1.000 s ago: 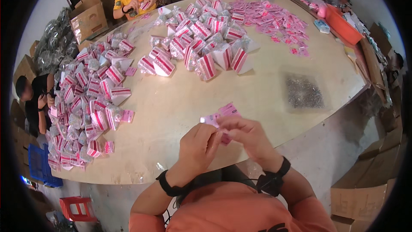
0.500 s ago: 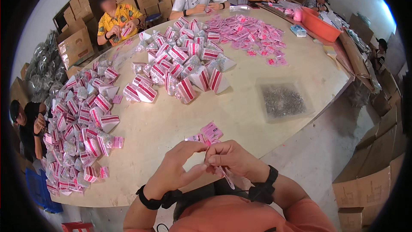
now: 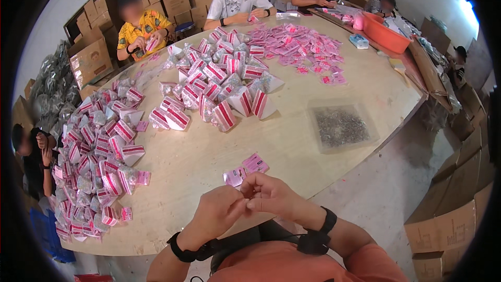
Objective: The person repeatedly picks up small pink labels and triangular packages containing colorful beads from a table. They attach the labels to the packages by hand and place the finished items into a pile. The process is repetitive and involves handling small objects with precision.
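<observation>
My left hand (image 3: 222, 208) and my right hand (image 3: 275, 196) meet above the table's near edge. Both are closed, fingertips pinched together; whatever lies between them is too small or hidden to make out. Just beyond the fingers, two pink printed cards lie on the table: a nearer card (image 3: 235, 176) close to my knuckles and a farther card (image 3: 255, 163) beside it. To the right stands a clear plastic box (image 3: 348, 149) holding a heap of small, thin metal pieces (image 3: 342, 127).
Bagged goods with pink-and-white striped wedges (image 3: 224, 115) pile up mid-table, and another such pile (image 3: 112, 183) covers the left side. Pink packets (image 3: 297, 44) spread at the back. An orange basin (image 3: 386, 34) stands back right. Several people sit around the table; cartons (image 3: 443, 235) line the right.
The pale pink flat piece hanging below my right hand is out of sight now. My left hand has turned and closed, and the hands have shifted slightly left. The cards have moved slightly in view.
</observation>
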`<move>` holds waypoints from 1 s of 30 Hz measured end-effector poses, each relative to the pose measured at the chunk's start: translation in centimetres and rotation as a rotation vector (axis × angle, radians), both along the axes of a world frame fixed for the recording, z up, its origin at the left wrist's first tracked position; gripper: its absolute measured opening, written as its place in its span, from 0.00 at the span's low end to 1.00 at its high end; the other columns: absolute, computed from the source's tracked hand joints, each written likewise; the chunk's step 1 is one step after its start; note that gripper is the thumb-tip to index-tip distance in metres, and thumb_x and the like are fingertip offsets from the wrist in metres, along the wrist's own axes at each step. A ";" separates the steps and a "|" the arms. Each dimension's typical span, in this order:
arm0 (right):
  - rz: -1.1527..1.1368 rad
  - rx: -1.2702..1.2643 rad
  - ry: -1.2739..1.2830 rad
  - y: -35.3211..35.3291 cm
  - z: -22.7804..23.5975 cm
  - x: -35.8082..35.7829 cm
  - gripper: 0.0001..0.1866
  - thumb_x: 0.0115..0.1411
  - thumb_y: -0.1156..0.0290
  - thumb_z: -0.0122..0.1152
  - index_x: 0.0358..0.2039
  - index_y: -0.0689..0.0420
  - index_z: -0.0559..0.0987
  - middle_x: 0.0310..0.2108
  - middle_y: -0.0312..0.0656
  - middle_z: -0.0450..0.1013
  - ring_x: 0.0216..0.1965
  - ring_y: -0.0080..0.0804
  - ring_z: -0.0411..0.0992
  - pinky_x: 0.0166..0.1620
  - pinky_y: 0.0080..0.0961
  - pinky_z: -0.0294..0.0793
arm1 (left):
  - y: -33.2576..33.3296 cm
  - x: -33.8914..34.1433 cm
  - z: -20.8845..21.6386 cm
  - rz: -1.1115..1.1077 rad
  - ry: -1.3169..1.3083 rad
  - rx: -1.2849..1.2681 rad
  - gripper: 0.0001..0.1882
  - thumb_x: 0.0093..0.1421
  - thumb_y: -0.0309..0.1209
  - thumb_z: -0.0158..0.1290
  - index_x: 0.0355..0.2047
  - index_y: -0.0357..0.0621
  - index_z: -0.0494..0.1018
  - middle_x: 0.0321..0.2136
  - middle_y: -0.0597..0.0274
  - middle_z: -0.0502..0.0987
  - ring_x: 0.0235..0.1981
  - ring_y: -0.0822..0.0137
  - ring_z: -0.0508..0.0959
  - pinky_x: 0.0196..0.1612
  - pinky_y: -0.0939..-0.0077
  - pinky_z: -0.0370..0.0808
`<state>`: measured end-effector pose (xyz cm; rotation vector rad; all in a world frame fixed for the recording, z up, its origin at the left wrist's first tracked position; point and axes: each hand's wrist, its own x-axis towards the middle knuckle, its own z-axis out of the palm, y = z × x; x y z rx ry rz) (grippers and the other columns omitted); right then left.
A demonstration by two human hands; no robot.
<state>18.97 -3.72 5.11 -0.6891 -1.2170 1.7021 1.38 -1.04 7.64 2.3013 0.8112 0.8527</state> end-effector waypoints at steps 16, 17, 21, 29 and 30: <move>-0.438 0.671 -0.812 -0.7 1.5 -1.2 0.07 0.49 0.74 0.57 0.30 0.59 0.74 0.25 0.46 0.71 0.27 0.40 0.70 0.31 0.29 0.70 | 0.4 -0.5 -1.4 0.045 -0.257 -0.667 0.08 0.58 0.28 0.47 0.24 0.38 0.69 0.15 0.72 0.66 0.19 0.82 0.63 0.21 0.86 0.61; -0.439 0.696 -0.804 -0.4 1.3 -1.4 0.06 0.49 0.74 0.57 0.30 0.59 0.75 0.25 0.46 0.72 0.27 0.40 0.71 0.30 0.29 0.70 | 0.4 -0.7 -1.3 0.038 -0.266 -0.690 0.08 0.58 0.27 0.46 0.23 0.39 0.69 0.15 0.72 0.65 0.18 0.82 0.63 0.21 0.86 0.61; -0.484 0.575 -0.716 0.0 0.9 -1.2 0.06 0.50 0.76 0.56 0.29 0.61 0.75 0.23 0.42 0.73 0.22 0.31 0.70 0.26 0.24 0.69 | 1.5 -1.7 -0.7 0.029 -0.297 -0.730 0.07 0.59 0.27 0.45 0.25 0.39 0.69 0.16 0.72 0.66 0.19 0.81 0.64 0.22 0.87 0.62; -0.551 -0.340 -0.080 1.7 -3.2 3.9 0.06 0.51 0.81 0.51 0.31 0.66 0.74 0.17 0.40 0.69 0.17 0.19 0.65 0.19 0.12 0.61 | 15.6 -11.2 7.0 0.322 0.002 -0.219 0.07 0.57 0.29 0.49 0.31 0.36 0.69 0.21 0.70 0.67 0.22 0.79 0.66 0.24 0.84 0.66; -0.570 -0.360 -0.090 2.1 -3.9 4.1 0.05 0.52 0.80 0.49 0.29 0.67 0.72 0.15 0.40 0.67 0.13 0.18 0.60 0.16 0.12 0.56 | 18.2 -12.5 7.1 0.409 0.026 -0.206 0.12 0.56 0.32 0.51 0.35 0.35 0.68 0.23 0.66 0.69 0.25 0.75 0.68 0.28 0.81 0.67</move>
